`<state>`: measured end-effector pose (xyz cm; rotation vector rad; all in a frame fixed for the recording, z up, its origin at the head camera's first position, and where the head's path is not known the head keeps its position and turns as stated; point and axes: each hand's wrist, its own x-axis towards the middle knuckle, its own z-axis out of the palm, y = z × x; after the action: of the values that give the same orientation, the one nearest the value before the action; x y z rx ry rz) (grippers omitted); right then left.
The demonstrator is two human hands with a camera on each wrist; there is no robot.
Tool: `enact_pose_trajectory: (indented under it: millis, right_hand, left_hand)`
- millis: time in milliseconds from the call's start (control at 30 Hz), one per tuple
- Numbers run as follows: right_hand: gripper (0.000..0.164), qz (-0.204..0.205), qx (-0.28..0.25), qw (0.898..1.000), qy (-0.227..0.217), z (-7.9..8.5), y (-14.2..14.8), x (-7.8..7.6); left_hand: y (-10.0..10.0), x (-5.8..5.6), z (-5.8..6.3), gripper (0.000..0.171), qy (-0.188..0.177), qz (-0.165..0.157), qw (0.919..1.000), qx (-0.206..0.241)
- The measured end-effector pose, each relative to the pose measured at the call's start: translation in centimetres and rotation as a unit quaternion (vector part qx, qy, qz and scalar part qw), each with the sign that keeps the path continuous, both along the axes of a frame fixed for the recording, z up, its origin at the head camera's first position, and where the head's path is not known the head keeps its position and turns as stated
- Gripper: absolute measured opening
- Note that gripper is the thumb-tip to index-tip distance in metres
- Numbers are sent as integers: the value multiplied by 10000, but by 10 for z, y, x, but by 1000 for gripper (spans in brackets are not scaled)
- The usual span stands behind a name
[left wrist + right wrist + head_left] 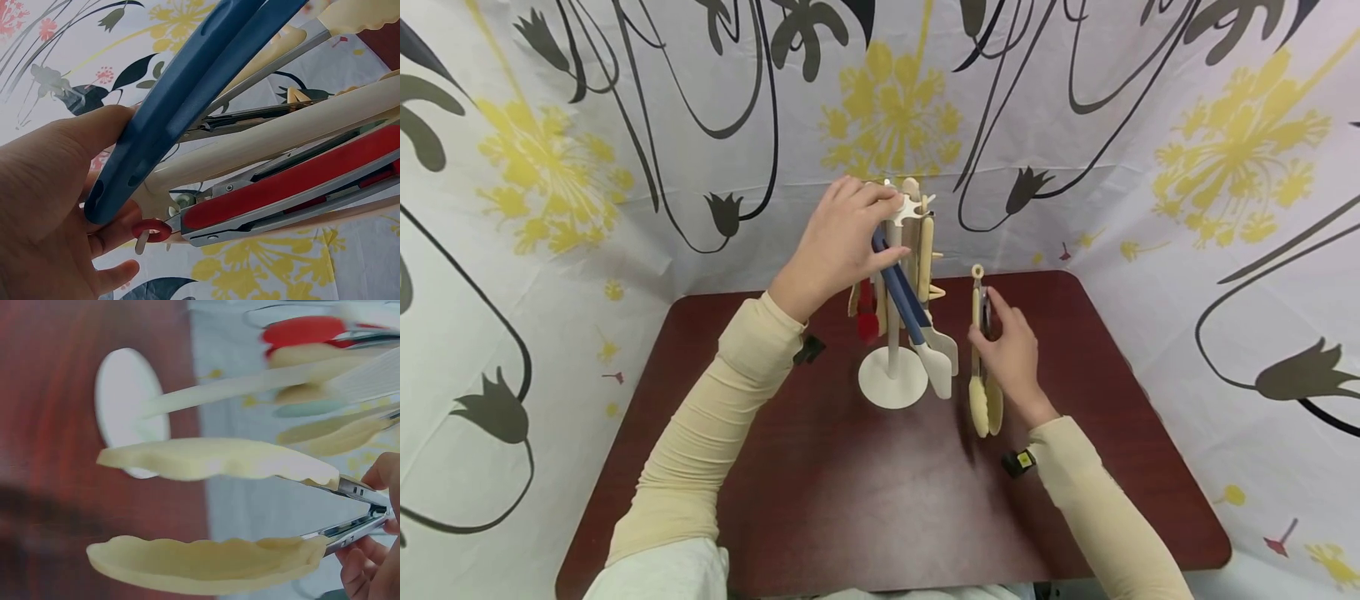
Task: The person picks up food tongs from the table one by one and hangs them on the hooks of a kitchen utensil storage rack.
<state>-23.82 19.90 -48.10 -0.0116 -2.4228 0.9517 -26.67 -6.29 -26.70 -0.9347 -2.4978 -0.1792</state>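
A white utensil stand [883, 395] with a round base stands on the table, several kitchen tools hanging from its top. My left hand [842, 237] grips the top of the stand, fingers bent over its hooks. Blue-handled tongs [897, 287] with pale tips hang tilted beside my left thumb, and the thumb partly lies behind their handle in the left wrist view. Off to the stand's right, my right hand [1017, 354] holds metal tongs [212, 459] with cream scalloped tips between thumb and fingers. These tongs point downward, their two arms spread apart, above the table.
Red-handled tongs [294, 194] hang from the stand, with cream and wooden-looking tools close by. The dark red table [820, 492] has rounded corners. A patterned white cloth [655, 167] surrounds it at the back and sides.
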Motion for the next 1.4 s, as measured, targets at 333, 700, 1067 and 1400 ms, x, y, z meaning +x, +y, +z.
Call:
enact_pose_trajectory:
  millis: [333, 700, 1067, 1400]
  right_hand:
    - [68, 515, -350, 9897, 1286, 69, -14, 15]
    - [68, 1215, -53, 9753, 1846, 114, -39, 23]
    - [68, 1404, 134, 9780, 1539, 117, -47, 21]
    - [68, 1562, 86, 9789, 1317, 111, -52, 19]
  left_hand:
    - [1, 1, -1, 52, -29, -19, 10000, 74]
    - [0, 2, 0, 53, -14, 25, 10000, 26]
    - [1, 2, -2, 54, -13, -14, 10000, 27]
    - [1, 2, -2, 53, 22, -16, 10000, 39]
